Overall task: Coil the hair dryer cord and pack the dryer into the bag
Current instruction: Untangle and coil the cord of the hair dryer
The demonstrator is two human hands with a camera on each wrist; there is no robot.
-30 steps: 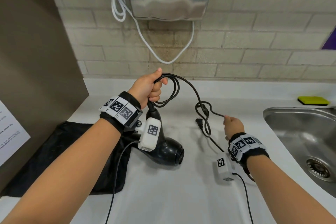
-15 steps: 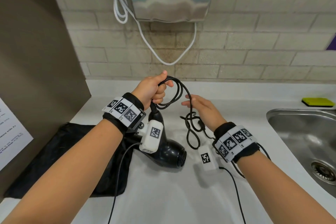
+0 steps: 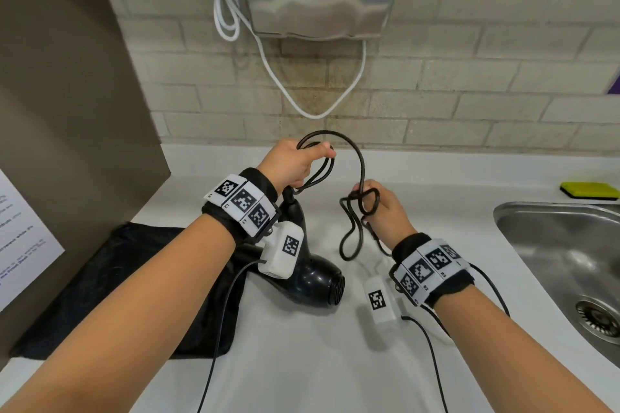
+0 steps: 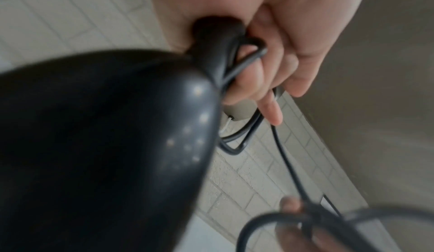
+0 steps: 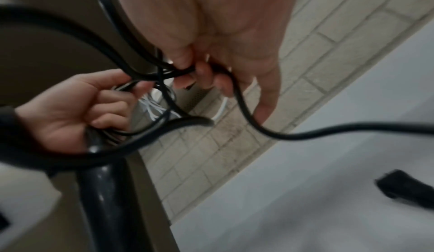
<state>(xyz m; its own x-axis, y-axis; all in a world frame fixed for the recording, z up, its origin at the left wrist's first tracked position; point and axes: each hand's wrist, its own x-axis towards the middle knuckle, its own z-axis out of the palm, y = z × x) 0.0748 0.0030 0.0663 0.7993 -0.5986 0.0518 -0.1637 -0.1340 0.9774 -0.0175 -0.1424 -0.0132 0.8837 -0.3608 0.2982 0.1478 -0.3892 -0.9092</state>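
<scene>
Head view: left hand [image 3: 291, 164] grasping black cord [image 3: 360, 161] loops atop hair dryer [image 3: 312, 273] on white counter [image 3: 302, 362], right hand [image 3: 385, 208] pinching cord, black bag [image 3: 134, 278] lying left, left wrist view: fingers [image 4: 265, 81] wrapped round handle and cord, right wrist view: fingertips [image 5: 204, 74] squeezing cord.

Plug [image 5: 406, 186] blurred at frame edge, bag [image 3: 141, 282] partly under left forearm

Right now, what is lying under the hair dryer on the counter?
Its rear end rests on the black bag, which lies flat on the white counter; the nozzle end of the hair dryer sits over bare counter. The left forearm covers part of the bag.
</scene>
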